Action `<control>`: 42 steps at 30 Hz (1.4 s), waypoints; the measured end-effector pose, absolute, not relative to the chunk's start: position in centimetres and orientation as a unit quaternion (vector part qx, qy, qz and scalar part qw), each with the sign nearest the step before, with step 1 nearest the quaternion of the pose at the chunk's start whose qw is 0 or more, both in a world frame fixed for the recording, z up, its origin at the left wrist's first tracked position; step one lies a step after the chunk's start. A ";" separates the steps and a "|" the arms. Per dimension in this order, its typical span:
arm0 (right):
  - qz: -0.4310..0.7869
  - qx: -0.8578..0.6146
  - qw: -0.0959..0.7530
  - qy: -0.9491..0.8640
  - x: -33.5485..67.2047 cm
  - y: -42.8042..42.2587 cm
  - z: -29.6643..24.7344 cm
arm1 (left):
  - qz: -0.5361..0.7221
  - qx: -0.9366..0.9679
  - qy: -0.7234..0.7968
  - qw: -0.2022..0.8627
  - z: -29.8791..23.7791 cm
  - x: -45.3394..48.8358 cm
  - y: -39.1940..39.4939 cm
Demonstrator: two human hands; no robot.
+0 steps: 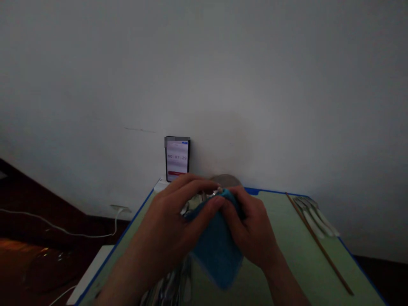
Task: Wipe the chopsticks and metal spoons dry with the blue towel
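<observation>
Upright phone [177, 165]: screen displays digits legible as 00:07:29. Lettering on the red bar [175, 173] below, and the small characters near the screen's top, are too small to read.

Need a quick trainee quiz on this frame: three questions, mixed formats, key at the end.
1. Fill in: the left hand and right hand both grip a cloth coloured ____.
2. True or false: the phone stands on end with its screen lit.
3. What lies beside the brown stick? A) the phone B) white-handled utensils C) the cloth

Key: 1. blue; 2. true; 3. B
</observation>
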State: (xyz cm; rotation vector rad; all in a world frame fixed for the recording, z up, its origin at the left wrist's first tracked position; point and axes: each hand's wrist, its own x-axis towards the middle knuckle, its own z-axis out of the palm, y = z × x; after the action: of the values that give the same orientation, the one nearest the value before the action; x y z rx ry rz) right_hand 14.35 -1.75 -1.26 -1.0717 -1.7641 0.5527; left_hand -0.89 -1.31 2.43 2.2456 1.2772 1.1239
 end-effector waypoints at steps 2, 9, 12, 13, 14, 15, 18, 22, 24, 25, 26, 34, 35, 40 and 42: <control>0.230 -0.433 0.475 -0.731 14.3 -1.8 -1.3 | 0.399 0.786 0.437 0.180 2.3 -1.0 -1.1; 0.223 -0.422 0.462 -0.748 14.7 -1.9 -1.2 | 0.400 0.791 0.417 0.200 2.3 -1.4 -1.0; 0.209 -0.421 0.459 -0.754 14.8 -1.8 -1.2 | 0.403 0.795 0.410 0.192 2.2 -1.3 -0.9; 0.207 -0.420 0.459 -0.755 14.8 -1.8 -1.2 | 0.405 0.797 0.408 0.188 2.1 -1.3 -0.9; 0.204 -0.420 0.458 -0.756 14.8 -1.8 -1.2 | 0.407 0.797 0.406 0.183 2.1 -1.3 -0.9; 0.203 -0.422 0.457 -0.756 14.8 -1.8 -1.2 | 0.410 0.798 0.403 0.179 2.1 -1.3 -1.0; 0.203 -0.431 0.451 -0.755 14.8 -1.9 -1.1 | 0.414 0.800 0.400 0.168 2.0 -1.3 -1.1; 0.204 -0.438 0.450 -0.751 14.9 -1.9 -1.1 | 0.415 0.800 0.401 0.166 1.9 -1.1 -0.9; 0.208 -0.432 0.451 -0.753 15.0 -1.8 -1.0 | 0.418 0.798 0.400 0.170 1.9 -1.1 -0.7; 0.210 -0.429 0.450 -0.755 15.0 -1.8 -1.0 | 0.420 0.797 0.398 0.172 1.9 -1.1 -0.7; 0.211 -0.428 0.448 -0.756 15.1 -1.8 -1.0 | 0.421 0.797 0.397 0.175 1.9 -1.1 -0.6; 0.248 -0.496 0.576 -0.600 14.9 -1.3 -1.3 | 0.368 0.797 0.437 0.193 1.3 -0.9 -0.2; 0.256 -0.508 0.606 -0.556 14.9 -1.1 -1.3 | 0.350 0.796 0.452 0.201 1.0 -0.9 -0.2; 0.277 -0.541 0.691 -0.391 15.4 -0.6 -1.5 | 0.284 0.796 0.466 0.262 0.0 -0.7 -0.4; 0.309 -0.529 0.714 -0.338 15.6 -0.3 -1.6 | 0.263 0.805 0.450 0.284 0.0 -0.7 -0.5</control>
State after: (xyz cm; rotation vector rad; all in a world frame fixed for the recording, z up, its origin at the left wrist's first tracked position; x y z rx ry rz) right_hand 15.60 -0.33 -1.59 -1.1724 -0.7482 0.6851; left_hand -0.67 -0.53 0.01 2.1549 1.2037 0.7030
